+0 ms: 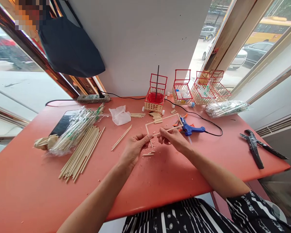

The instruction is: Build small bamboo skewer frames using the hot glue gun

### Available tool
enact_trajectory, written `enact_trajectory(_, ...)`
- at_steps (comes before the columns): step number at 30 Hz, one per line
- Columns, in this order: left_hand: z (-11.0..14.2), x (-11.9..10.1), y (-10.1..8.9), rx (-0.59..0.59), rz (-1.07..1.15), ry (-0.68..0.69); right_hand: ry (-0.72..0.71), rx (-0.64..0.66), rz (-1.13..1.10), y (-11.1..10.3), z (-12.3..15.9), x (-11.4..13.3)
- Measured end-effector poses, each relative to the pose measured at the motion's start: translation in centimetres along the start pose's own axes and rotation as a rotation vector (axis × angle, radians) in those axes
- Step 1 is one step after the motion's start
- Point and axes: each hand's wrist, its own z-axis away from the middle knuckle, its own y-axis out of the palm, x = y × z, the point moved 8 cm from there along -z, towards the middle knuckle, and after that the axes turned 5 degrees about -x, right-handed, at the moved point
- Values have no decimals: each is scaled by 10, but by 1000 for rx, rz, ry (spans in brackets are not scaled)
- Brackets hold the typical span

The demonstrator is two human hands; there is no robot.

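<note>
Between my hands is a thin rectangular frame [163, 120] of pale wooden sticks, raised over the table. My left hand [136, 145] pinches its near left corner. The fingers of my right hand [171, 138] are closed on the near side stick, a short way to the right. Just beyond my right hand lies a blue glue gun [190, 127], its clear glue stick poking out toward me. Orange-handled pliers [178, 122] are partly hidden behind it. Short stick offcuts [148, 155] and crumbs are scattered below my hands.
Loose sticks [82, 155] and plastic-wrapped sticks [75, 132] lie left. At the back stand several small stick carts, one holding a red bowl [155, 97]. A black cable [196, 111] runs to a power strip [93, 98]. Black-handled cutters [254, 149] lie right on the red table [126, 194].
</note>
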Motion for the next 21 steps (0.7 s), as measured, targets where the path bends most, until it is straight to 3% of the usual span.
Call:
enact_trajectory(5, 6, 9, 7, 71, -17, -39, -54, 126, 22, 22, 11, -3)
enact_trajectory(14, 11, 6, 14, 257, 10, -78, -75, 83, -35, 19, 12, 4)
enact_trajectory(21, 9, 9, 11, 219, -29, -80, -73, 103, -39, 24, 14, 5)
